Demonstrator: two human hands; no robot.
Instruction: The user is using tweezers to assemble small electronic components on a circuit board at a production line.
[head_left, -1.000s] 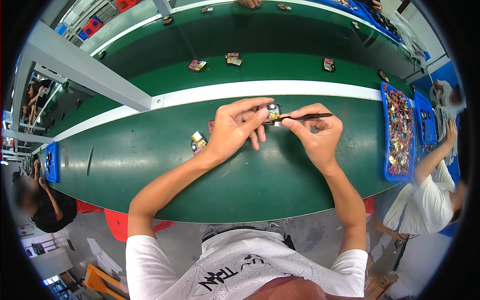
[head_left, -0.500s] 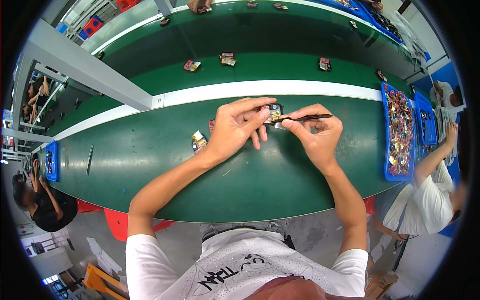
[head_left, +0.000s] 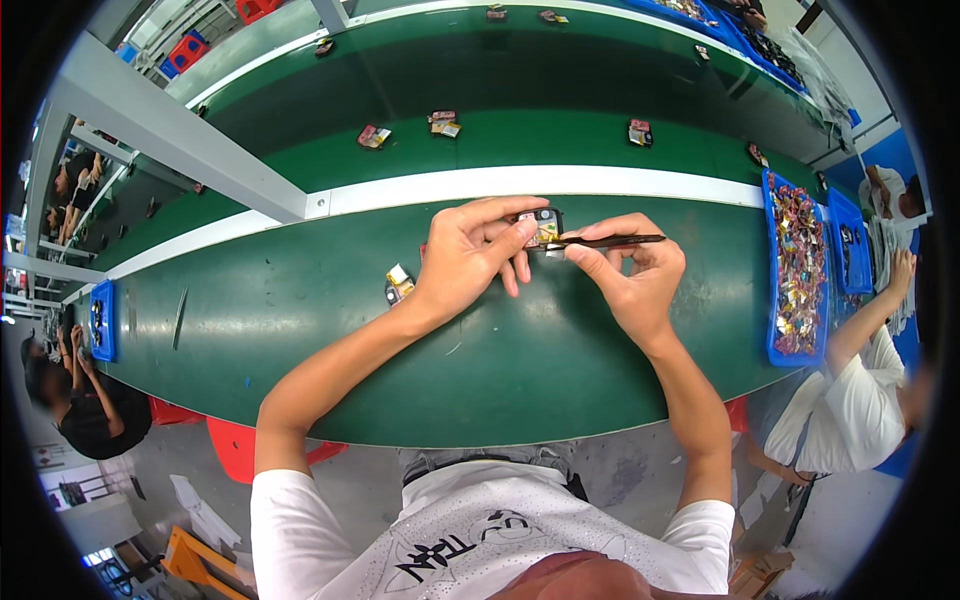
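My left hand [head_left: 462,252] pinches a small black-cased electronic unit [head_left: 546,220] between thumb and fingers, its pale, colourful inside showing. Dark tweezers [head_left: 622,241] are gripped in my right hand [head_left: 642,285], and their tips reach the unit's lower edge. Whether they grip a part there is too small to tell. On the green table, left of my left wrist, lies a similar unit [head_left: 399,285] with a white and yellow piece. Another reddish piece [head_left: 423,252] is mostly hidden behind my left hand.
At the right stands a blue tray [head_left: 771,270] heaped with small colourful parts, beside another blue tray [head_left: 860,285]. A smaller blue tray [head_left: 104,352] and a thin rod [head_left: 180,318] lie left. Beyond the white rail [head_left: 540,177], several units sit on a green belt [head_left: 540,135]. Co-workers sit at both sides.
The units on the belt beyond the rail have shifted slightly left. A person's hand at the far top edge has gone from view. My hands have barely moved, the tweezers turning slightly.
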